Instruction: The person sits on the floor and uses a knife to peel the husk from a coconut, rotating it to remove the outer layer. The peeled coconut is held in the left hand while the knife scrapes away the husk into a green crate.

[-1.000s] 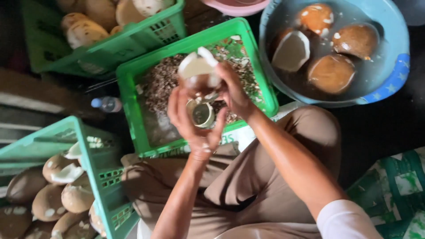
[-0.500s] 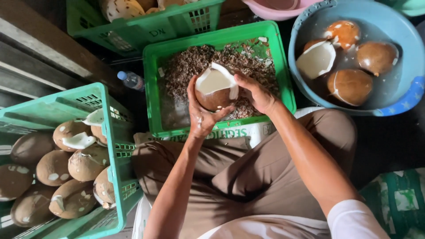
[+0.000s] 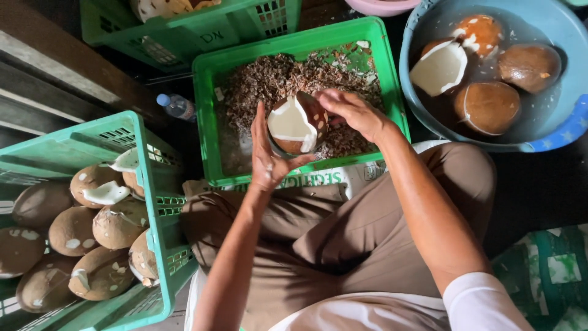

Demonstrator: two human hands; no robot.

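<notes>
1. Sitting at top right: a blue basin (image 3: 554, 132) of water holding four coconuts, one showing white flesh.
2. Standing at left: a green crate (image 3: 153, 184) packed with brown, partly peeled coconuts.
3. Lying in the middle, above the knees: a second green crate (image 3: 205, 122) filled with brown peelings (image 3: 275, 76).
4. Resting behind it: a third green crate (image 3: 184, 34), with a small plastic bottle (image 3: 176, 105) just beside.
5. Cupping from below and the left: left hand (image 3: 266, 156), fingers spread and wrapped around a coconut (image 3: 298, 122).
6. Pressing on the coconut's upper right side: right hand (image 3: 352, 113), fingers curled together; gripping anything else cannot be told.
7. Hovering over the peelings crate: the coconut, half stripped, white patch facing up.
</notes>
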